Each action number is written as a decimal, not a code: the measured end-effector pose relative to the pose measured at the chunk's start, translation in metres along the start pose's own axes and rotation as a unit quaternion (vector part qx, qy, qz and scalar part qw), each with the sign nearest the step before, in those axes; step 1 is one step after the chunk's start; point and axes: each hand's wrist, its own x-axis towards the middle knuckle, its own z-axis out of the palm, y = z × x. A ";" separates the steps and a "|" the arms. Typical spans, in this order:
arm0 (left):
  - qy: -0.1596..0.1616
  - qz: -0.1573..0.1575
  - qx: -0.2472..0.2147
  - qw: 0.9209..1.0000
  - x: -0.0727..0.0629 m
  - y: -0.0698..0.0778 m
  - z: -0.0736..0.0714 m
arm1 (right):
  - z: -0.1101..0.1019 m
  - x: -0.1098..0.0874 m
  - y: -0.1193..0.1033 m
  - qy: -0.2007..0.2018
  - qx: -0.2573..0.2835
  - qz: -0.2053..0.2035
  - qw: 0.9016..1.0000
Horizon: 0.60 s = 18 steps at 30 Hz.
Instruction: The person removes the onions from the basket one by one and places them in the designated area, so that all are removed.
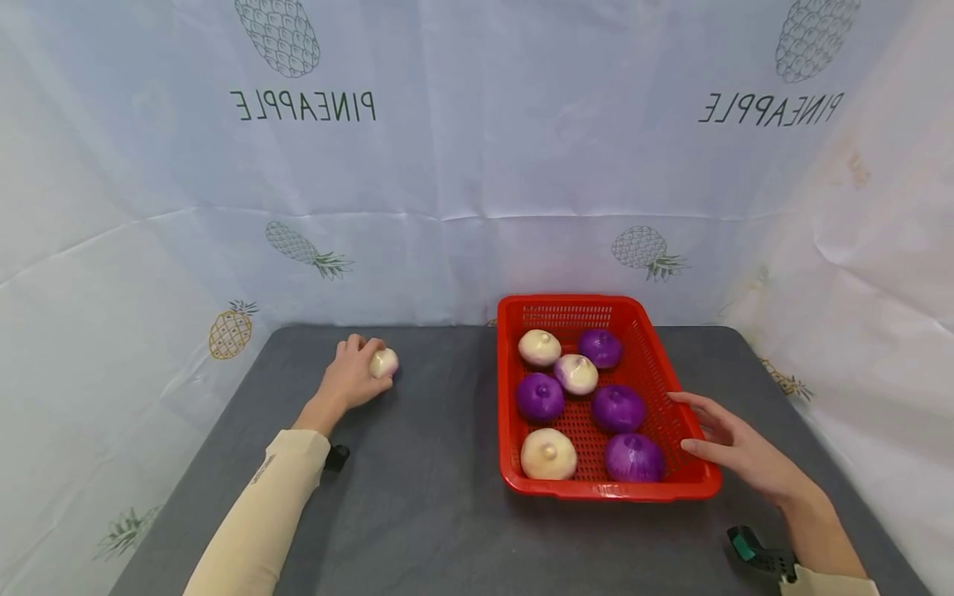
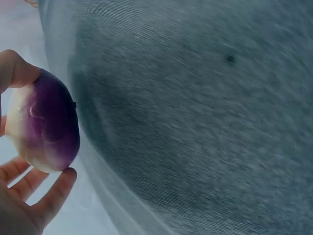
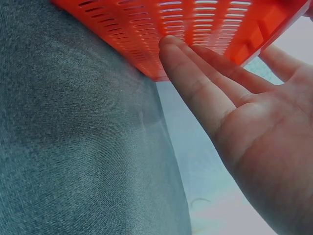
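Note:
My left hand [image 1: 356, 374] holds a white-and-purple turnip [image 1: 384, 363] at the left of the dark table. In the left wrist view, the turnip [image 2: 49, 122] sits between thumb and fingers, its purple side facing the table. My right hand [image 1: 734, 447] touches the right side of a red slotted basket [image 1: 607, 490]. Two of its fingertips reach the rim in the head view. Seen from the right wrist, straight fingers [image 3: 195, 90] rest along the basket's outer wall [image 3: 142, 39].
Inside the basket lie several purple onions [image 1: 619, 408] and pale turnip-like vegetables [image 1: 548, 454]. A white cloth [image 1: 462, 165] with pineapple prints hangs behind and beside the grey-topped table [image 1: 417, 513]. Dark bands with small devices [image 1: 756, 550] sit at the wrists.

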 end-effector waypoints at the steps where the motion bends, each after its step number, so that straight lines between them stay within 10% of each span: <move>1: 0.000 -0.001 0.000 1.000 -0.001 -0.002 0.001 | 0.000 0.000 0.000 0.000 0.000 0.000 1.000; 18: -0.025 0.004 0.024 0.999 -0.001 -0.004 -0.010 | -0.001 0.000 0.000 -0.004 0.001 -0.002 1.000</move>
